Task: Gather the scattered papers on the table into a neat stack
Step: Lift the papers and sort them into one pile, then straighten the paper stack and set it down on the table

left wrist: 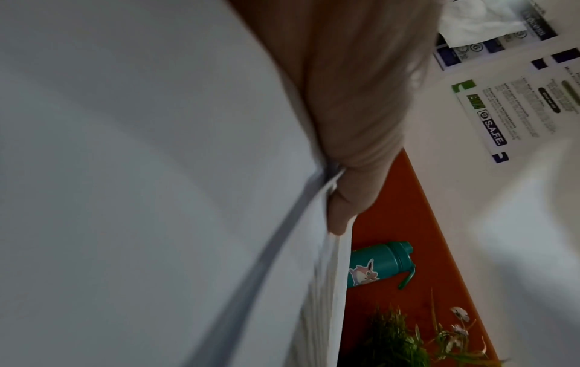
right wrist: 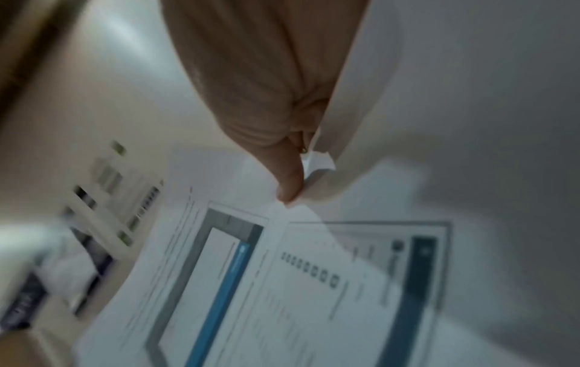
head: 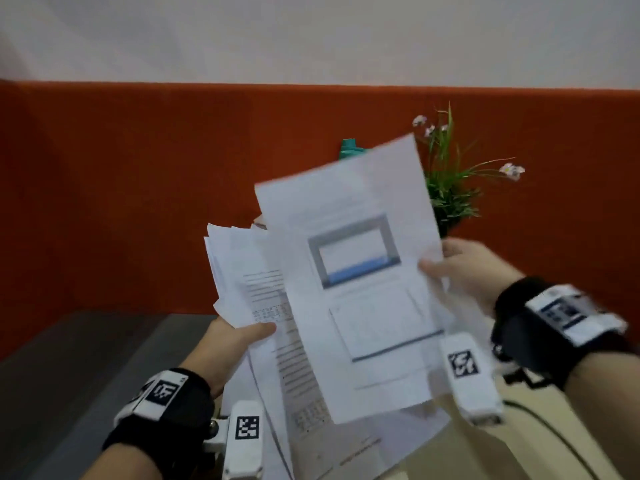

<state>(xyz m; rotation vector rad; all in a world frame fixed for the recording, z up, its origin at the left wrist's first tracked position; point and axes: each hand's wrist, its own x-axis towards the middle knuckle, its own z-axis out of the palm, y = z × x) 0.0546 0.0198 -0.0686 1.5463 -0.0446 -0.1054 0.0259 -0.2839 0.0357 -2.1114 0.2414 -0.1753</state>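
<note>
Both hands hold printed white papers up in the air in front of me. My left hand (head: 239, 336) grips a fanned bundle of sheets (head: 242, 271) at its lower left edge, thumb on top; the left wrist view shows the bundle's edges (left wrist: 326, 285) under the thumb (left wrist: 345, 198). My right hand (head: 450, 268) pinches the right edge of the front sheet (head: 349, 271), which has a grey and blue screenshot printed on it. In the right wrist view the thumb (right wrist: 288, 178) presses on that sheet (right wrist: 219, 285). More papers (head: 332, 455) lie on the table below.
An orange partition (head: 138, 188) stands behind the table. A teal bottle (head: 349, 148) and a potted plant with small flowers (head: 450, 181) stand at the back, partly hidden by the sheets. The beige tabletop (head: 540, 455) shows at lower right, a grey surface (head: 86, 358) at lower left.
</note>
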